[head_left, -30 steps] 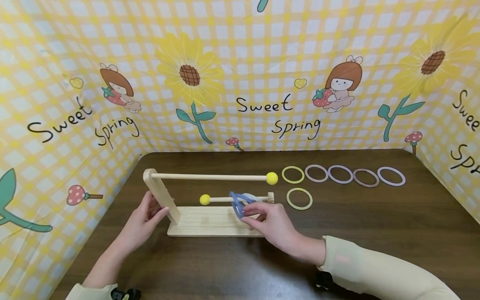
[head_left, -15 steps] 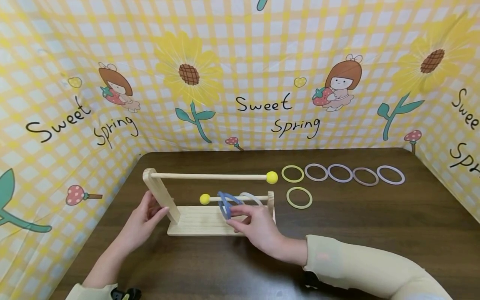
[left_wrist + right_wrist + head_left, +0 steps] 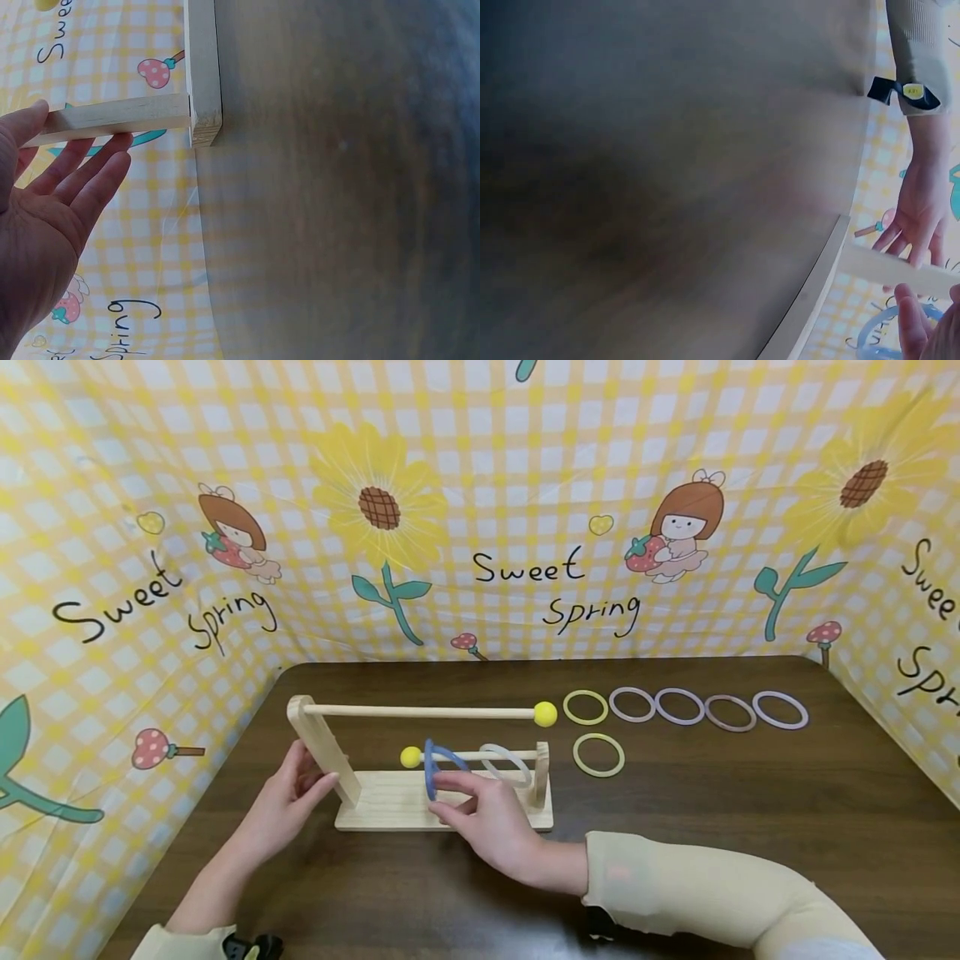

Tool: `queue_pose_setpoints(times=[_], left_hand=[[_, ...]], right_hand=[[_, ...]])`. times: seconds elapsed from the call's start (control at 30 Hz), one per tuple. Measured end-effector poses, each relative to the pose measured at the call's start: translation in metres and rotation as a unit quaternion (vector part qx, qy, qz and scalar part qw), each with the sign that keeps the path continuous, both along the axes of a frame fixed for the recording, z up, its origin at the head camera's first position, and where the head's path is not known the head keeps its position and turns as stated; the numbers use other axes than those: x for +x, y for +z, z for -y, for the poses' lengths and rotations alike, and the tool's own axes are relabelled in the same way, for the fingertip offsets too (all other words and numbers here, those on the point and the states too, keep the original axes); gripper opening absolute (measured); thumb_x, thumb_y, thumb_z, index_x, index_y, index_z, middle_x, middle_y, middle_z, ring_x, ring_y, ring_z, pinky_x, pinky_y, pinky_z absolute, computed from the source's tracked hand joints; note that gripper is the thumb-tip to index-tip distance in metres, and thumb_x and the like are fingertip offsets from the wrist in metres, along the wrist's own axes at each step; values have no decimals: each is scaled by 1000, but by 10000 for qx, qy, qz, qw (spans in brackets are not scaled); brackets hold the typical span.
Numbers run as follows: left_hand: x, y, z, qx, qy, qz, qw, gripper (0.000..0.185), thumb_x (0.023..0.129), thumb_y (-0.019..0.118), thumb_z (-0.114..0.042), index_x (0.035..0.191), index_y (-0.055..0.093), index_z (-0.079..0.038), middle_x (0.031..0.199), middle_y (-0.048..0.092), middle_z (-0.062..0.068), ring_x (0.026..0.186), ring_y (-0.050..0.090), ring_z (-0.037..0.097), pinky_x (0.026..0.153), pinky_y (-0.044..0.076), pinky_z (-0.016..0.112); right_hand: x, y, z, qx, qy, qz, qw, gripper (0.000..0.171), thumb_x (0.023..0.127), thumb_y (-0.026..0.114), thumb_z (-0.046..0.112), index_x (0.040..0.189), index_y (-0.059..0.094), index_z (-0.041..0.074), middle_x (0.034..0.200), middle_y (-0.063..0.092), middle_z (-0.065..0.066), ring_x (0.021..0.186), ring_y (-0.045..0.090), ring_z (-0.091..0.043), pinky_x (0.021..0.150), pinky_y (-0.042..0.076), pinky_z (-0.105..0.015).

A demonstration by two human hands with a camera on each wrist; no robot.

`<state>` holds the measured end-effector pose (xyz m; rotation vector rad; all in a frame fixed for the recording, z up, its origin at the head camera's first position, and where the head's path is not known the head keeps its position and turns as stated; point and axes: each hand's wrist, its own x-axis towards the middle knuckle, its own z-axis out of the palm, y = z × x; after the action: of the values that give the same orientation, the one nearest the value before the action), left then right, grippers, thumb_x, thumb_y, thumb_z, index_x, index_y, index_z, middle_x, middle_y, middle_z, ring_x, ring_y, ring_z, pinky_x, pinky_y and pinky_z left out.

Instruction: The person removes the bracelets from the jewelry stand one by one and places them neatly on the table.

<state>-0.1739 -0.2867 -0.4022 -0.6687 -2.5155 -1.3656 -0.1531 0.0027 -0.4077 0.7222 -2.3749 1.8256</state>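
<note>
My left hand holds the tall left post of a wooden ring stand. In the left wrist view, thumb and fingers lie on opposite sides of that post. With thumb and fingers, my right hand pinches blue rings around the stand's lower rod. They are close to the yellow ball at the rod's left end. A whitish ring hangs on the same rod, nearer the short right post. The right wrist view catches only part of a blue ring beside the fingers.
The upper rod ends in another yellow ball. Right of the stand lie two yellow rings, one behind the other, and a row of purplish rings. Patterned cloth rises behind the brown table.
My right hand has moved left along the lower rod, bringing the blue rings toward its yellow ball. The whitish ring stays behind near the right post. My left hand keeps its place.
</note>
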Motion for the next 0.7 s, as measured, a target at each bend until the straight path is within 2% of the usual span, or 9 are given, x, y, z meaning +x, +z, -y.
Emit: queue_pose_setpoints(times=[0.13,0.3,0.5,0.7], left_hand=[[-1,0,0,10,0,23,10000,49,96,56,5,138,32,2,121,58,29,110,53,-3,85,45,11],[-1,0,0,-1,13,55,10000,49,96,56,4,138,32,2,122,58,29,110,53,-3,86,45,11],[-1,0,0,-5,3,57,10000,48,97,56,4,138,32,3,122,58,29,111,53,-2,86,44,11],[0,0,0,-29,22,24,10000,47,96,55,4,137,33,3,121,58,29,109,54,-1,85,45,11]], right_hand=[[1,2,6,-226,45,239,9994,33,87,73,4,119,66,-1,113,68,-18,68,70,-31,61,54,-19],[0,1,9,-337,90,560,9978,33,88,72,4,119,65,-3,109,69,-18,67,70,-29,64,54,-19],[-1,-1,8,-397,89,496,9979,27,86,74,4,111,68,-3,99,71,-16,63,69,-34,62,54,-20],[-2,-2,4,-239,-36,352,9991,17,84,75,3,100,71,0,92,72,-10,58,68,-23,55,53,-21]])
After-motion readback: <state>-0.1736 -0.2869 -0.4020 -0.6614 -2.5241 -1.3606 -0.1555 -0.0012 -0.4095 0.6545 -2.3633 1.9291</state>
